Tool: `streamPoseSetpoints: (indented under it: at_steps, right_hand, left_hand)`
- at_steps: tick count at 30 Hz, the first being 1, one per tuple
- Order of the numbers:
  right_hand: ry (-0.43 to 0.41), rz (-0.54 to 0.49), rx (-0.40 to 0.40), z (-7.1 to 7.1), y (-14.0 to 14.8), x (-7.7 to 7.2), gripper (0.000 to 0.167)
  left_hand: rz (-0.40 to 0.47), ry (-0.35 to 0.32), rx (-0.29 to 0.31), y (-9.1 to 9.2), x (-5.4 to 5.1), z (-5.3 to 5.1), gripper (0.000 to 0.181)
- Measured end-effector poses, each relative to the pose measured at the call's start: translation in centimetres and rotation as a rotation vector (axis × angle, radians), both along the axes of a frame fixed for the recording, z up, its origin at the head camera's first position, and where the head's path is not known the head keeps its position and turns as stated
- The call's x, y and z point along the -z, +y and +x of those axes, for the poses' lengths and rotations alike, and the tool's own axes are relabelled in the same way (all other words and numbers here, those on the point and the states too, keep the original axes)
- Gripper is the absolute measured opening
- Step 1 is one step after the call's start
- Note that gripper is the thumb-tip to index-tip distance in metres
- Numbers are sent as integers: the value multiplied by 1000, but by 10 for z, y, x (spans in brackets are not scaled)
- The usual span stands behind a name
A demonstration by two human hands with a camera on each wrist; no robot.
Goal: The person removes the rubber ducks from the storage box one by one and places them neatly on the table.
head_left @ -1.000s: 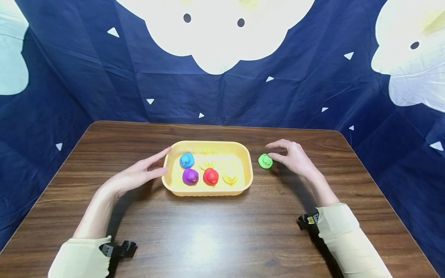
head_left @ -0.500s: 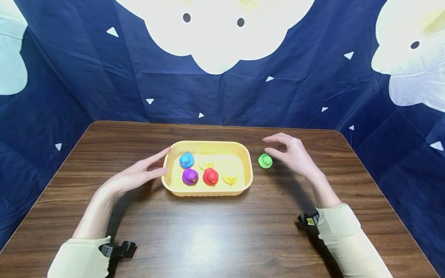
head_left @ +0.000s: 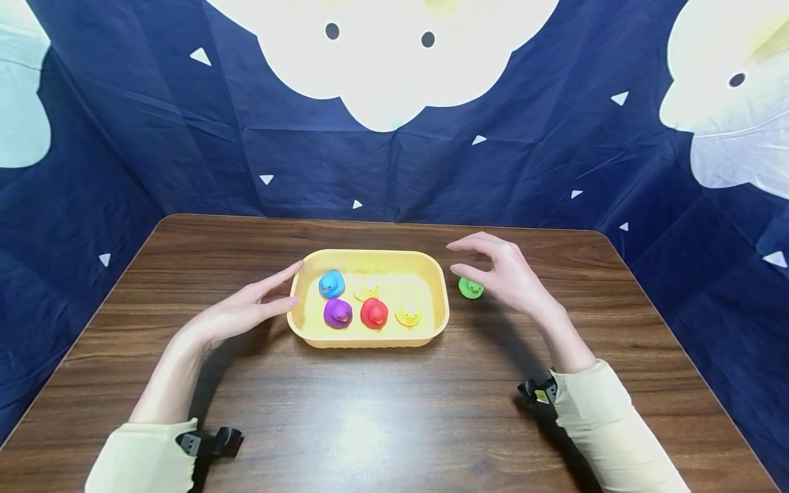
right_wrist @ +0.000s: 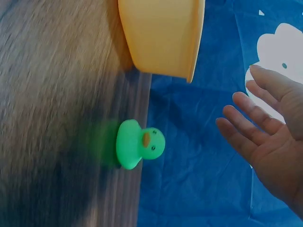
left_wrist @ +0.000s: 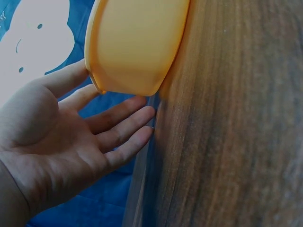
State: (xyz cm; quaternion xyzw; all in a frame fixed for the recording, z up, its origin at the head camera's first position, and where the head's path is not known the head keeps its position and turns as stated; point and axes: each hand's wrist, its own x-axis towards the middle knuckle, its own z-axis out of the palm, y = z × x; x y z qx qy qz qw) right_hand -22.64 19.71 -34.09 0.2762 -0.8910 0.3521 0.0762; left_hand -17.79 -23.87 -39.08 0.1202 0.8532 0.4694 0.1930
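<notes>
A yellow plastic tub (head_left: pixel 370 342) sits mid-table with several rubber ducks in it: a blue duck (head_left: pixel 331 285), a purple duck (head_left: pixel 337 313), a red duck (head_left: pixel 374 313) and two yellow ducks (head_left: pixel 408 315). My left hand (head_left: pixel 240 311) touches the tub's left end with thumb and a fingertip, its other fingers extended below the rim in the left wrist view. Beyond the tub's right end stands a green rubber duck (right_wrist: pixel 135 144) on the table. Above it my right hand (head_left: pixel 505 274) hovers with nothing in it, fingers apart, partly covering the duck in the head view.
The brown wooden table (head_left: pixel 308 424) reaches back to a dark blue cloth backdrop (head_left: pixel 308 164) printed with white clouds. Black straps with small devices are worn at both wrists, over pale sleeves (head_left: pixel 144 455).
My right hand has lifted off the green duck and shifted left toward the tub, while the duck stays where it was. The left hand and the tub have not moved.
</notes>
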Motion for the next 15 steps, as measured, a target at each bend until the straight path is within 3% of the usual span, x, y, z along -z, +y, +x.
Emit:
streamPoseSetpoints:
  at_steps: [6,15]
  right_hand:
    - [22,1,-42,3,-10,-3,35]
    - [-13,21,-75,7,-23,-3,32]
  left_hand:
    - [-2,5,3,0,0,-1,72]
    - [-7,-19,-1,1,-2,0,72]
